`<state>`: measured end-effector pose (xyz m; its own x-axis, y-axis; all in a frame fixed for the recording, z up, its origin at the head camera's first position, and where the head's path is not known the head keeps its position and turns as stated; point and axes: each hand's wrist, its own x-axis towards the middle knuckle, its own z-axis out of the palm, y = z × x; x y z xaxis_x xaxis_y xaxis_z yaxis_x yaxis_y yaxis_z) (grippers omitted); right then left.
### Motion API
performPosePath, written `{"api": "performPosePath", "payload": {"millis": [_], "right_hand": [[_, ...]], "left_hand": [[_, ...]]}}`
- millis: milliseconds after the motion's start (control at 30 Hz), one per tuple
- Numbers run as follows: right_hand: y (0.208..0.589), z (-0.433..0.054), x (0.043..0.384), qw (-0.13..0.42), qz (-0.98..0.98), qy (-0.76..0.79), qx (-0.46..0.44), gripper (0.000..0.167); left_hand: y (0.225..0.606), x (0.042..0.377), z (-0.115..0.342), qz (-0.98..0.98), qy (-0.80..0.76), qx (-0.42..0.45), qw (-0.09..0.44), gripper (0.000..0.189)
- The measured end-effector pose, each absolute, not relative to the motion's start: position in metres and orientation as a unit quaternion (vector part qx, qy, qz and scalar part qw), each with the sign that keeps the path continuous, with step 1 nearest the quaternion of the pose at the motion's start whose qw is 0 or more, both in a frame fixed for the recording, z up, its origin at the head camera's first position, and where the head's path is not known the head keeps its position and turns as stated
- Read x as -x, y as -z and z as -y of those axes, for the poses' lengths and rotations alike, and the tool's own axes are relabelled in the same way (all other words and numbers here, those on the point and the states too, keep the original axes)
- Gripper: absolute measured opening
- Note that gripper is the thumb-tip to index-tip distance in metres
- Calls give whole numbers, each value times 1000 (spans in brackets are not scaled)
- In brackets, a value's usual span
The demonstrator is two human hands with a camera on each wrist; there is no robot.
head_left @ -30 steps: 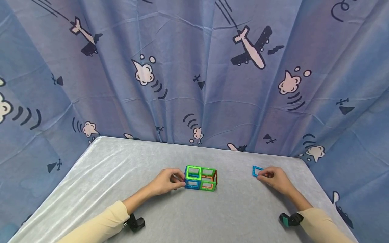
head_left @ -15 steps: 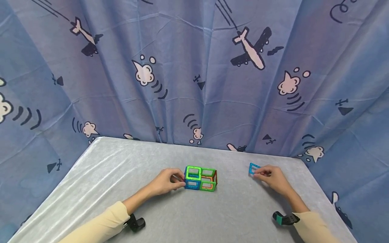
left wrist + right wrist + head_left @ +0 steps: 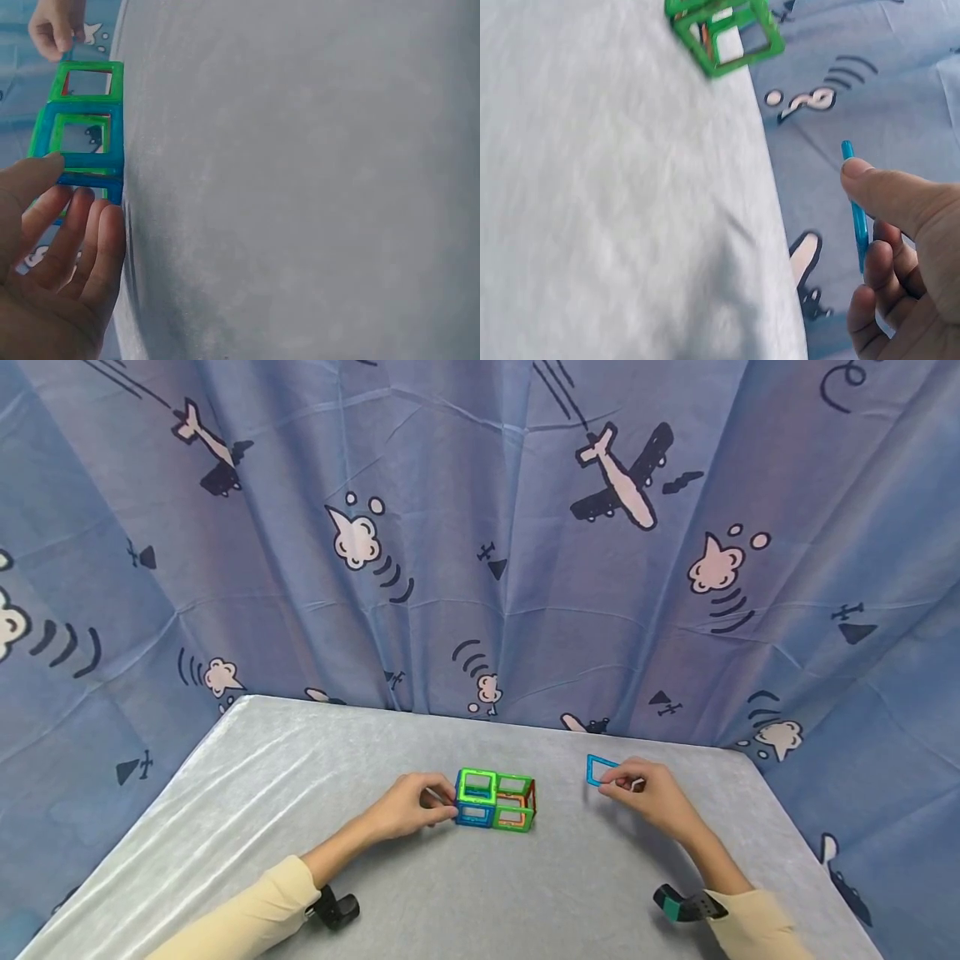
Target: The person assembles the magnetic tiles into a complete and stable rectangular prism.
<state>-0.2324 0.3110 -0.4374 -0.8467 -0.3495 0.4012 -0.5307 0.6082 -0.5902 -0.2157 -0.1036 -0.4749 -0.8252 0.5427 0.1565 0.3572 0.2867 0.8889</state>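
Note:
A block of open-centred magnetic tiles in green, blue, orange and red lies on the grey cloth. At its blue end, my left hand holds the edge, thumb on the near corner of the blue tile in the left wrist view. Off to the right, my right hand pinches a single blue square magnetic tile between thumb and fingers, raised over the cloth. The right wrist view shows that tile edge-on, and a gap separates it from the block. Its side under the fingers is hidden.
The table wears a pale grey cloth, wrinkled on the left. Behind it hangs a blue curtain printed with planes and clouds. A black camera strap sits on the right wrist, and another black camera on the left.
My right hand has carried the blue magnetic tile leftward, closer to the block, and the tile has come up more upright. The left hand and the block have stayed in place.

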Motion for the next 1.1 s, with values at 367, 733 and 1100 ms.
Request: {"api": "performPosePath", "payload": {"millis": [367,733,1100], "right_hand": [[424,-278,229,98,874,-393,-270,10],[426,-255,229,74,861,-411,-290,10],[426,-233,226,44,857,-413,-304,10]], "left_hand": [[473,215,105,-790,-534,-287,89,11],[474,214,105,-787,-539,-287,89,10],[478,216,105,-792,-531,-288,85,8]]}}
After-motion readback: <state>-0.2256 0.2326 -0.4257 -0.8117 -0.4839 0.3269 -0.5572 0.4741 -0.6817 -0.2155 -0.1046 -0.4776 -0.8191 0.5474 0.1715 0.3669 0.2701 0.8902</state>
